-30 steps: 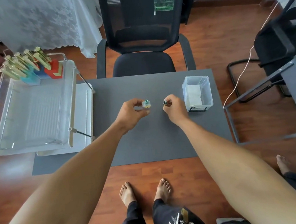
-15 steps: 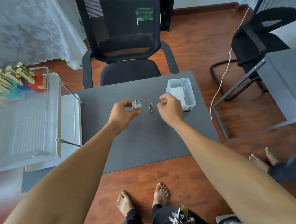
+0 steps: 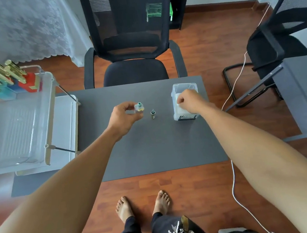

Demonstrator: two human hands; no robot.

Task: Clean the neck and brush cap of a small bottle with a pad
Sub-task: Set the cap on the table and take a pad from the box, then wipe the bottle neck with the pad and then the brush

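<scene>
Left of the brush cap, our left hand pinches a small clear bottle with a teal neck and yellowish contents above the grey table. The cap stands brush-up. Right of it, our right hand, fingers curled, reaches into the clear pad box; its label is unreadable.

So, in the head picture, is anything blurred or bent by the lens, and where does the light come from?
Head view: wide-angle bending stretches both forearms at the edges; the centre is sharp, with the small bottle in the left hand and the brush cap readable; soft daylight, faint shadows; slight glare on the clear tray; the right hand hides the pads in the box.
</scene>
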